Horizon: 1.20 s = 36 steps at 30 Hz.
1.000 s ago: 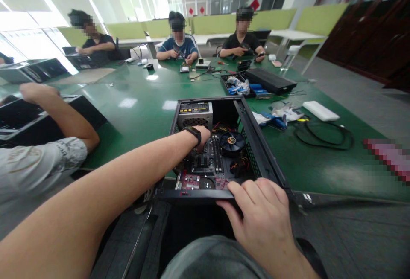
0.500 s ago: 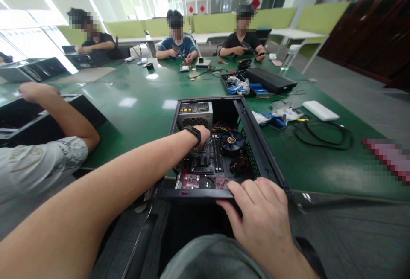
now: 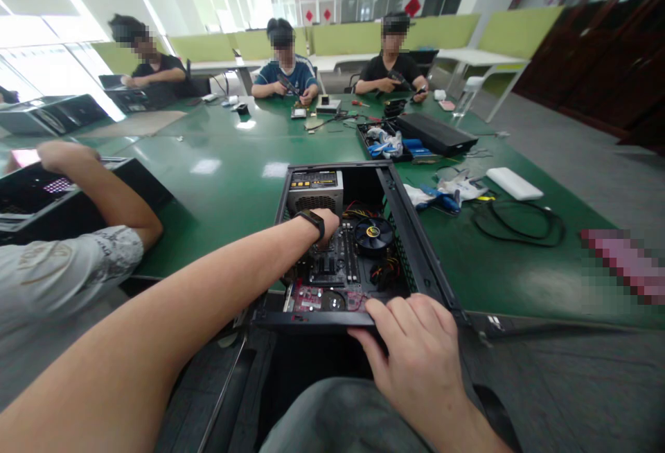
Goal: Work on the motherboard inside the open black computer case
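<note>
An open black computer case (image 3: 423,259) lies on its side at the table's near edge. My right hand (image 3: 418,342) grips its near rim, thumb below and fingers over the top. My left hand (image 3: 327,226) reaches down inside, close to the power supply (image 3: 314,197) and the motherboard (image 3: 332,259). Its fingers are hidden behind the wrist, which wears a dark band, so what they touch does not show. Right of that hand sits a round black cooling fan (image 3: 373,235). A red circuit card (image 3: 310,296) lies along the near side of the case.
Gloves (image 3: 451,193), a white box-like item (image 3: 514,183), a coiled black cable (image 3: 519,224) and a blurred red item (image 3: 623,262) lie to the right. Behind them stands a black tray (image 3: 371,141). A co-worker's arm (image 3: 117,197) reaches over another case (image 3: 140,190) at left. Several people sit opposite.
The view has shifted slightly. Both hands keep nearly the same places on and in the case. A pinkish lit patch now shows at the neighbour's case on the left.
</note>
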### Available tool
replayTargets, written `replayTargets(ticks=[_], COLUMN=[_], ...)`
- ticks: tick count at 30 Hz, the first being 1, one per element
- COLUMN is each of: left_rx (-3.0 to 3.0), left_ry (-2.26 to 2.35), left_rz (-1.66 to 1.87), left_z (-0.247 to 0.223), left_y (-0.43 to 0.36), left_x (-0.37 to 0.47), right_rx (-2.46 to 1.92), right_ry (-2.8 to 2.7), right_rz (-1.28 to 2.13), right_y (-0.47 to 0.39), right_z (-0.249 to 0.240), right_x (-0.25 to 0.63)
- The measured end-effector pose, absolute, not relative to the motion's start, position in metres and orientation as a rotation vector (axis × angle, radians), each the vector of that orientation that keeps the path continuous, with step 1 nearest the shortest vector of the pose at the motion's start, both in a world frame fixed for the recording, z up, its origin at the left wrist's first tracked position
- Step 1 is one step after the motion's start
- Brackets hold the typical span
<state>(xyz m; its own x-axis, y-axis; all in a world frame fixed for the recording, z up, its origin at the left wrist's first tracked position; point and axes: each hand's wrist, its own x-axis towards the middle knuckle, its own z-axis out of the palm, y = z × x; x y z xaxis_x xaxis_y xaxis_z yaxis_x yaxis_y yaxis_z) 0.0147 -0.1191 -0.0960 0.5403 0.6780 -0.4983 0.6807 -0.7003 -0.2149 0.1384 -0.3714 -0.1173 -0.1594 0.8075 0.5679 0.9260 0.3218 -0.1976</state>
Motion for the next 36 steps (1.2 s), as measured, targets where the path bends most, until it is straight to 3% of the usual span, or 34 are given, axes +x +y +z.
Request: replayTargets(ticks=[36], left_rx=[2.808], left_ry=[1.193], left_rz=[-0.919], left_z=[-0.094], left_y=[-0.121], left_x=[0.016], right_rx=[-1.541], right_ry=[-2.002], right_rz=[-0.278], right_y=[-0.372], right_z=[-0.117], right_x=[0.136])
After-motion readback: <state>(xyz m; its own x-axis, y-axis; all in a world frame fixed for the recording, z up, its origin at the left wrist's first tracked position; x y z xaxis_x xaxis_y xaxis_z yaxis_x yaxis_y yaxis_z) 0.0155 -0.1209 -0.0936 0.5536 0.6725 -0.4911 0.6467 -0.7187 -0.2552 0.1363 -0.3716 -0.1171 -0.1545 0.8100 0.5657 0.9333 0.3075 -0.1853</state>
